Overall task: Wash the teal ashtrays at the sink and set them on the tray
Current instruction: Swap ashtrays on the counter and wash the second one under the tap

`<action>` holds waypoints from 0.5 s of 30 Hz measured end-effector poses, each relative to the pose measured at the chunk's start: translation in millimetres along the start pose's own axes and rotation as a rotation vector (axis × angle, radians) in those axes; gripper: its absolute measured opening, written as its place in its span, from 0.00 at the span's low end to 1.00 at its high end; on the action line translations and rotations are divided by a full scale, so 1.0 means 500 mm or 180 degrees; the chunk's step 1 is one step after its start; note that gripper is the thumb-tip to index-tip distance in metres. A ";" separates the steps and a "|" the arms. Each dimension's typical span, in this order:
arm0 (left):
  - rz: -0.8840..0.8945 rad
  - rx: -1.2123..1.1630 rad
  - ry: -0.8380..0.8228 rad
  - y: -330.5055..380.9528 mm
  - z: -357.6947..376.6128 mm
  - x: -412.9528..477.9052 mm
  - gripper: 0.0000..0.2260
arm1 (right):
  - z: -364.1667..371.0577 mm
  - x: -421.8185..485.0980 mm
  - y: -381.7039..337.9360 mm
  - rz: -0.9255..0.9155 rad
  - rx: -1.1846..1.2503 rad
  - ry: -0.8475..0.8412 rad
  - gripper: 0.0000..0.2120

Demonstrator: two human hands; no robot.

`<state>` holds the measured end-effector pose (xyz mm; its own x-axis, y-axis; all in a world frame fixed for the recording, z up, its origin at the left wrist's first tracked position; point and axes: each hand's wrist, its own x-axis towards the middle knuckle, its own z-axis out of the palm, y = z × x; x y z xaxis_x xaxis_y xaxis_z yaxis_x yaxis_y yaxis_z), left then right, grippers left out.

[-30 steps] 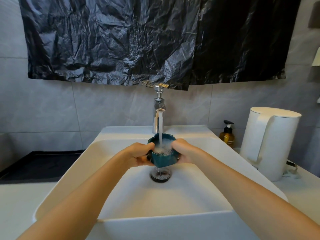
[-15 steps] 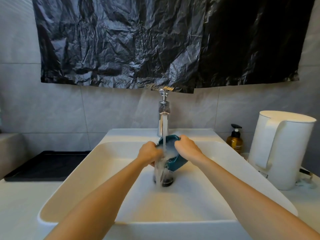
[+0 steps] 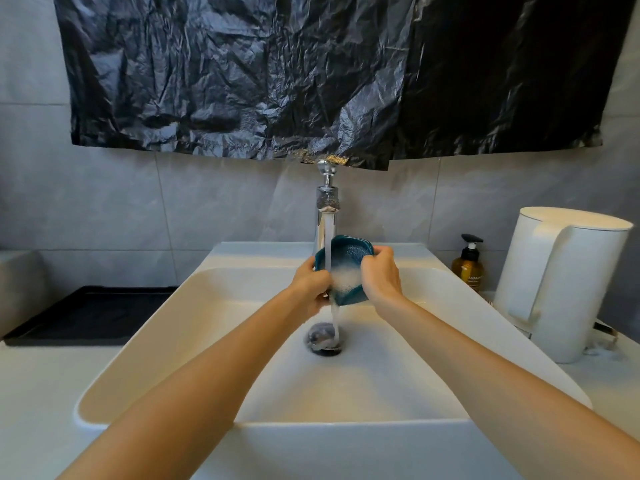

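A teal ashtray [image 3: 348,258] is held over the white sink [image 3: 207,306], tilted up so its hollow faces me. My left hand [image 3: 310,285] grips its left edge and my right hand [image 3: 381,277] grips its right edge. Water runs from the chrome tap [image 3: 326,209] into the ashtray, foams there, and spills off its lower edge down to the drain [image 3: 323,339]. A black tray [image 3: 86,313] lies on the counter left of the sink, and nothing on it is visible.
A white kettle [image 3: 561,282] stands on the counter at the right, with an amber pump bottle [image 3: 468,266] behind it. Black plastic sheeting [image 3: 311,74] hangs on the tiled wall just above the tap.
The ashtray went from level and filling with water to tipped up on edge facing me, and water now pours off its lower rim. Both hands rose slightly with it.
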<state>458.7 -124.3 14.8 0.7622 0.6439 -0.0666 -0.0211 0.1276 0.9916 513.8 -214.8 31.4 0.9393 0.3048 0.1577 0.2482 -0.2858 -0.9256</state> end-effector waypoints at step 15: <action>0.1404 0.3405 0.0465 0.006 -0.028 -0.004 0.12 | -0.002 -0.008 0.000 -0.0357 -0.0929 -0.0097 0.17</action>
<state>448.0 -114.8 16.4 0.7417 0.5632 0.3642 0.3437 -0.7855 0.5147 510.3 -217.0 30.9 0.8957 0.3751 0.2387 0.4115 -0.4962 -0.7645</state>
